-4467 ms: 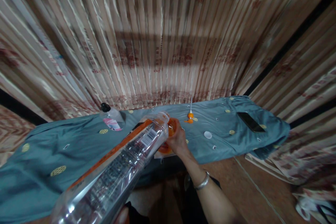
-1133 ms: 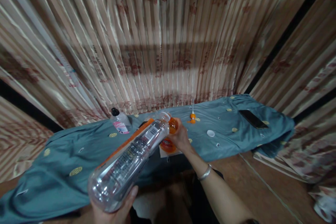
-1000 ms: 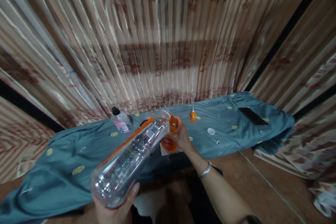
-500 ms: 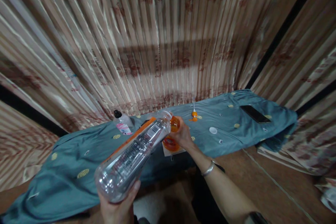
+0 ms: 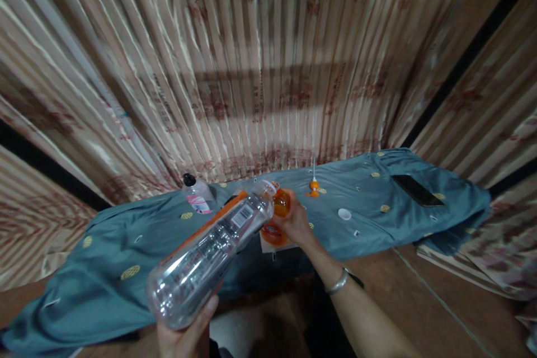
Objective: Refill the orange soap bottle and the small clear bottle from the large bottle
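A large clear plastic bottle (image 5: 201, 271) with an orange-edged label and a barcode is tilted, its neck pointing up and to the right. My left hand (image 5: 187, 335) is wrapped round its base. The mouth meets the top of an amber-orange bottle (image 5: 281, 203), whose upper part my right hand (image 5: 297, 221) grips. Whether the two necks touch is unclear. Below the right hand shows an orange and white printed surface (image 5: 273, 235); I cannot tell if it belongs to the amber bottle. An orange pump head (image 5: 314, 187) and a white round cap (image 5: 344, 214) lie to the right.
A blue-green patterned cloth (image 5: 104, 251) covers the long narrow surface. At its back left is a clear bottle (image 5: 199, 196) with a black top and pink label. A black phone (image 5: 417, 190) lies at the right. Striped curtain (image 5: 272, 95) hangs behind, with dark frame bars.
The view has shifted slightly. Both hands keep their holds, and the large bottle stays tilted with its mouth at the amber bottle.
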`<control>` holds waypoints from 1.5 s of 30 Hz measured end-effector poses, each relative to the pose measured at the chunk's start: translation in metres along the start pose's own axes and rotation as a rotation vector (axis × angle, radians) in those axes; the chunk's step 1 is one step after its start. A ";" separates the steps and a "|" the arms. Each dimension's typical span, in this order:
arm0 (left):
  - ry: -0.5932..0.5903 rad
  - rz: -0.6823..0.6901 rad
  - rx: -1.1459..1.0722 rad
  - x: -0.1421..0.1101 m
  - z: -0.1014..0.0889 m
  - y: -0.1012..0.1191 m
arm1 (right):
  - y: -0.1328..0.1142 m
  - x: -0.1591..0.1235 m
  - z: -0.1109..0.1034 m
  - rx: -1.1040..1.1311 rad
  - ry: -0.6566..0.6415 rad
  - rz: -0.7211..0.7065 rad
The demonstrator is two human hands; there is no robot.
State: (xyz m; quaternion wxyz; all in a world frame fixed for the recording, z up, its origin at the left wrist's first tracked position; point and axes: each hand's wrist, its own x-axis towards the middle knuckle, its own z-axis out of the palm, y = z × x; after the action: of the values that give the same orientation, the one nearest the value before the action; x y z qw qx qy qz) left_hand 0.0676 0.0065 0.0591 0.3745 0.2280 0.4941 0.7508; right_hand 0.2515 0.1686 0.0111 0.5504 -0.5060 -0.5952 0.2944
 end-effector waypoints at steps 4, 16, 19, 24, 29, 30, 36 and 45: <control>0.029 -0.024 -0.024 -0.004 0.002 0.001 | 0.000 -0.001 -0.001 0.018 -0.010 0.023; 0.095 0.005 -0.064 -0.009 0.007 -0.006 | -0.005 -0.004 0.000 0.033 0.002 0.057; 0.128 0.017 -0.078 -0.012 0.011 -0.006 | -0.005 -0.005 -0.001 0.027 -0.005 0.055; 0.173 0.032 -0.089 -0.020 0.018 -0.007 | 0.000 -0.005 -0.002 0.050 -0.022 0.039; 0.203 0.066 -0.104 -0.022 0.021 -0.011 | 0.003 -0.004 0.000 0.026 -0.017 0.037; 0.209 0.063 -0.096 -0.023 0.021 -0.011 | 0.004 -0.004 0.001 0.024 -0.008 0.033; 0.229 0.033 -0.095 -0.024 0.022 -0.010 | 0.004 -0.004 0.001 0.008 -0.003 0.024; 0.239 -0.014 -0.088 -0.028 0.022 -0.009 | 0.003 -0.005 -0.001 0.019 -0.019 0.035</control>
State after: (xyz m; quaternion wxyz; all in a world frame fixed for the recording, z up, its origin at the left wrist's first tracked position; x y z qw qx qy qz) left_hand 0.1040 -0.0008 0.0604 0.3277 0.1171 0.5033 0.7909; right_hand 0.2526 0.1650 0.0064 0.5444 -0.5084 -0.5885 0.3143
